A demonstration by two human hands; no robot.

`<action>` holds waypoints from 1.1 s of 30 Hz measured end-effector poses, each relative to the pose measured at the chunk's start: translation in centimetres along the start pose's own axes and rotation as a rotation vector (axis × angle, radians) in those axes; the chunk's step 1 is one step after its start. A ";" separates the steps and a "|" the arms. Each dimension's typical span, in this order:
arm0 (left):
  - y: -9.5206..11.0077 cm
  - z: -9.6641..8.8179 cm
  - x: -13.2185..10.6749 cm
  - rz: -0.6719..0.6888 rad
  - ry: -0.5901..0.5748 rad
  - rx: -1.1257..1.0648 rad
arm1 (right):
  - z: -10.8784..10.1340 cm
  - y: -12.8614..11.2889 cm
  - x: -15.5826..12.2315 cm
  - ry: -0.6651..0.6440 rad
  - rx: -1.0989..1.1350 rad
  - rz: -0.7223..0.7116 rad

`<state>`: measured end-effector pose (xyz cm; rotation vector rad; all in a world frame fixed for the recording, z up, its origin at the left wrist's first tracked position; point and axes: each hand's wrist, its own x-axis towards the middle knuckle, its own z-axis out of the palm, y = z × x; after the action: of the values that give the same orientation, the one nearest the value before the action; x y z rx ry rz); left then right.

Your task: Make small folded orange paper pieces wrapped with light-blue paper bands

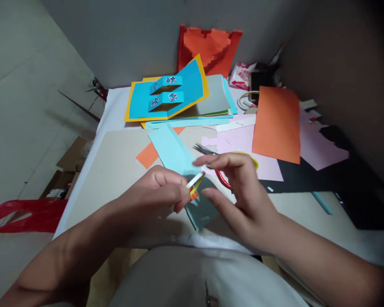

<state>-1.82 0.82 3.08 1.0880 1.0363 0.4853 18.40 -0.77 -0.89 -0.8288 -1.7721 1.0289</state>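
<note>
My left hand point(161, 189) is closed, pinching a narrow white and yellow strip point(196, 181) between thumb and fingers. A bit of orange shows at the strip's lower end; I cannot tell its exact kind. My right hand point(246, 192) is open beside the strip's free end, thumb and forefinger apart. Below both hands lies a light blue paper strip point(173, 149), partly covered by them. Scissors with dark blades point(203, 149) and a red handle point(222, 180) lie behind my right hand, which hides part of them. Orange paper point(148, 156) lies beside the blue strip.
A blue and yellow pop-up card point(192, 94) rests on stacked paper at the back. A red cut-paper card point(208, 47) leans on the wall. To the right are an orange sheet point(277, 123), pink paper point(323, 145) and black paper point(320, 181). A red bag point(28, 215) hangs left.
</note>
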 end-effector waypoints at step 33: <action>-0.7 -1.4 0.8 -0.126 0.064 0.593 | 0.9 1.5 0.5 -0.261 -0.395 0.176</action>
<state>-2.81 1.81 1.96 1.5203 1.3403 0.1048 17.53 0.02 -2.31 -1.1520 -2.1986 0.9442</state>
